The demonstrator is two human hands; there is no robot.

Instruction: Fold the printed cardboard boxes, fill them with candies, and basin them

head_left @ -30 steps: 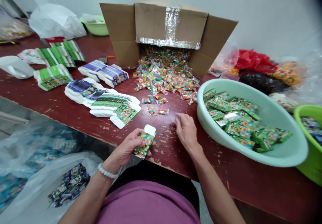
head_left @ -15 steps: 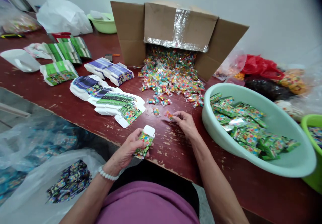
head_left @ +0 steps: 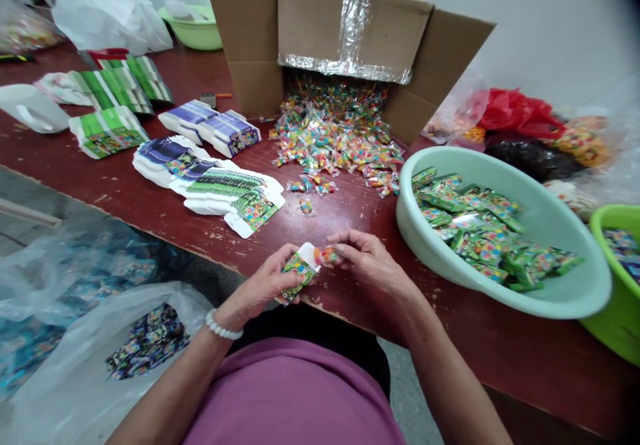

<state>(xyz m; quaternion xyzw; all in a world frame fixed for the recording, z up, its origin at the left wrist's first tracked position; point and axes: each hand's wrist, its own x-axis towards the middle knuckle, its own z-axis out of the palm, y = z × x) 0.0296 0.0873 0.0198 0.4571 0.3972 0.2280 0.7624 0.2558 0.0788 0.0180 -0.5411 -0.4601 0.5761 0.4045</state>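
My left hand (head_left: 273,275) is closed around a small green printed candy box (head_left: 299,276), tilted, with its white end flap up toward the right. Between the fingertips of my right hand (head_left: 370,258) is a clear packet of colourful candy (head_left: 326,256), right at the mouth of the box. A single candy packet (head_left: 307,207) lies on the table just beyond. A fanned row of flat green boxes (head_left: 230,188) lies to the left of it. Beyond my hands, a heap of candy packets (head_left: 330,132) spills from a cardboard carton (head_left: 350,28).
At right stands a pale green basin (head_left: 505,298) holding green boxes, with a lime tub (head_left: 613,328) beside it. Banded purple boxes (head_left: 213,125) and green boxes (head_left: 107,130) stand at left. A plastic bag (head_left: 65,378) with dark packs sits below the table (head_left: 165,228) edge.
My right hand has brought the candy packet left and toward me, up to the box. The left hand has shifted slightly right and up with the box. The view has tilted down slightly.
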